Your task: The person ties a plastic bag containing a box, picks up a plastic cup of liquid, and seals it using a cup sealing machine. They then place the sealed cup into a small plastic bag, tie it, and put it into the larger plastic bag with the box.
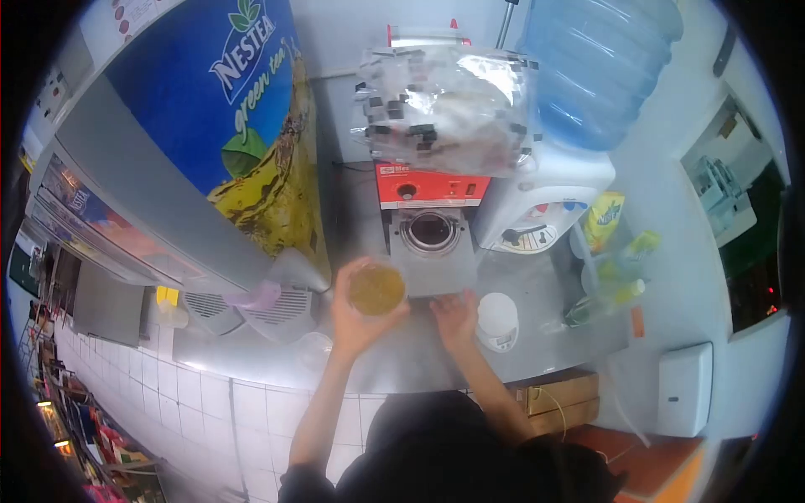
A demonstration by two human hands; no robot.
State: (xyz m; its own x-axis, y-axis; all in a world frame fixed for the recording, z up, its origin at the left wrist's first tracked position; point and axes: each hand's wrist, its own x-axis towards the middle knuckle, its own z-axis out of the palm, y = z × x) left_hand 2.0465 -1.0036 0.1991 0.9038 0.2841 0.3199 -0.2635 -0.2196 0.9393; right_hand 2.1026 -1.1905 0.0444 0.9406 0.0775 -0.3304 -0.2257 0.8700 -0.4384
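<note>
My left hand [350, 323] is wrapped round a clear plastic cup of yellow-green drink [377, 290], held over the metal counter. Just behind the cup stands a cup sealing machine with a red front panel [429, 186] and printed clear film [444, 109] draped over its top. Its metal tray [434, 270] has a round holder [429, 231], dark inside. My right hand [455, 318] is at the tray's front edge, fingers apart and nothing held in them. To its right sits a small white scale [501, 339] with a white round container [498, 313] on it.
A tall Nestea dispenser [210, 101] with drip trays [281, 312] stands left. At the right are a water dispenser [537, 193] with a blue bottle [604, 67], a yellow packet [604, 220] and a green bottle [604, 303]. A clear lid-like disc [314, 349] lies near the counter's front edge.
</note>
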